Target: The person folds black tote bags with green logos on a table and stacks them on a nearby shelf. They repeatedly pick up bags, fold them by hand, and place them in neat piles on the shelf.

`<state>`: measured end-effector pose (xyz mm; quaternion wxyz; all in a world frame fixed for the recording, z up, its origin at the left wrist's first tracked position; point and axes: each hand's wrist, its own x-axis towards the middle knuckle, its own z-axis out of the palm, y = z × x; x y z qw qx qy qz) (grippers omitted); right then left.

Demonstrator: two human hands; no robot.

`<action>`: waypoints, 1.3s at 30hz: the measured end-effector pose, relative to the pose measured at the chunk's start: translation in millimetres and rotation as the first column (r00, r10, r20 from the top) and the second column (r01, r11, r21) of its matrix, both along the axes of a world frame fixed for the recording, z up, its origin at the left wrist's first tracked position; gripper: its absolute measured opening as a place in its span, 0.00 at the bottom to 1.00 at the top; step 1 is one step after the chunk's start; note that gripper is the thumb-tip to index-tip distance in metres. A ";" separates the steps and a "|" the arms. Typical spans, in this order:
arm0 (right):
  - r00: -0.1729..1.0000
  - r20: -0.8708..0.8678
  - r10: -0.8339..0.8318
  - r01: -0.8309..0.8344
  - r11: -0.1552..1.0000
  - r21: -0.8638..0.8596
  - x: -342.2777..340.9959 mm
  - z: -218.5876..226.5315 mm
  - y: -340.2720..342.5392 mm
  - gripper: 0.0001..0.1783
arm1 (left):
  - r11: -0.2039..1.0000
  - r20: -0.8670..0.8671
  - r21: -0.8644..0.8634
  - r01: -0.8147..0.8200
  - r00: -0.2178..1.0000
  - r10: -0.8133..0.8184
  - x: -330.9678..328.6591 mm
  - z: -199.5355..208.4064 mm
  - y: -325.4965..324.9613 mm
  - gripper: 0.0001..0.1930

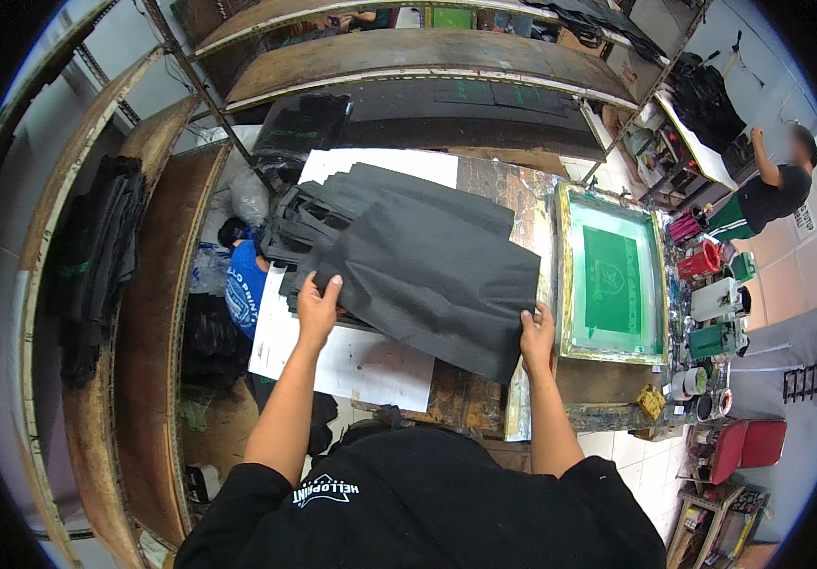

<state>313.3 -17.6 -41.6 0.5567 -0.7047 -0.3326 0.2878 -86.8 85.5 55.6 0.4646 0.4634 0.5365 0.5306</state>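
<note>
A flat black fabric piece [437, 275] stretches between my two hands above the table. My left hand [317, 308] is closed on its near left edge, thumb on top. At its right corner my right hand [536, 334] pinches the edge, thumb up. Beneath and behind it lies a fanned stack of similar black fabric pieces [380, 180], with uneven layered edges toward the left. The stack rests on a white board [380, 372] on the worktable. Just right of my right hand is a framed printing screen [660, 284] with a green mesh area.
Shelves [427, 68] run along the back, and more shelving [157, 313] stands at the left with folded black fabric [100, 256]. Paint tubs [712, 299] line the right side. A person in blue [245, 284] is low at the left; another person [783, 194] stands far right.
</note>
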 end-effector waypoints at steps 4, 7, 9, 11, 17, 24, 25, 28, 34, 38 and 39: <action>0.987 0.163 0.002 -0.020 0.994 0.112 -0.3 -44.5 69.3 0.22 | 0.989 0.015 -0.118 -0.093 0.995 0.095 -29.9 -6.7 34.2 0.14; 0.921 0.377 0.094 0.023 0.956 -0.293 -43.1 7.4 106.5 0.24 | 0.902 -0.083 -0.399 -0.167 0.986 0.146 -64.1 -34.7 44.7 0.12; 0.866 0.495 0.069 0.099 0.947 -0.305 -46.5 -3.0 112.5 0.24 | 0.877 -0.162 -0.449 -0.171 0.981 0.109 -61.3 -50.3 52.1 0.12; 0.821 0.567 0.063 0.158 0.930 -0.332 -49.2 -2.8 119.7 0.25 | 0.860 -0.158 -0.477 -0.181 0.980 0.119 -59.9 -64.7 56.0 0.12; 0.755 0.555 0.350 0.118 0.759 -0.640 -48.7 5.6 121.6 0.32 | 0.871 -0.101 -0.430 -0.237 0.972 0.214 -64.0 -83.3 55.7 0.10; 0.830 0.434 0.351 0.025 0.753 -0.657 -59.8 25.7 107.7 0.43 | 0.873 0.048 -0.438 -0.214 0.964 0.261 -71.5 -93.1 51.5 0.10; 0.839 0.416 0.351 0.021 0.743 -0.669 -63.3 25.5 104.4 0.45 | 0.872 0.051 -0.444 -0.205 0.966 0.254 -71.5 -93.5 50.5 0.10; 0.881 0.395 0.259 0.023 0.811 -0.584 -76.3 6.8 104.9 0.51 | 0.864 0.095 -0.467 -0.190 0.960 0.263 -73.3 -102.3 52.3 0.09; 0.967 0.182 0.177 -0.064 0.864 -0.500 -62.2 -11.1 106.6 0.56 | 0.862 0.152 -0.471 -0.185 0.946 0.286 -72.6 -109.1 57.1 0.12; 0.959 0.252 0.132 -0.011 0.903 -0.430 -65.7 -4.1 100.1 0.46 | 0.806 0.036 -0.516 -0.290 0.933 0.359 -82.8 -117.6 48.6 0.29; 0.971 0.207 0.119 -0.015 0.897 -0.443 -63.0 -9.1 101.2 0.45 | 0.749 -0.037 -0.534 -0.392 0.896 0.442 -84.8 -120.5 49.5 0.42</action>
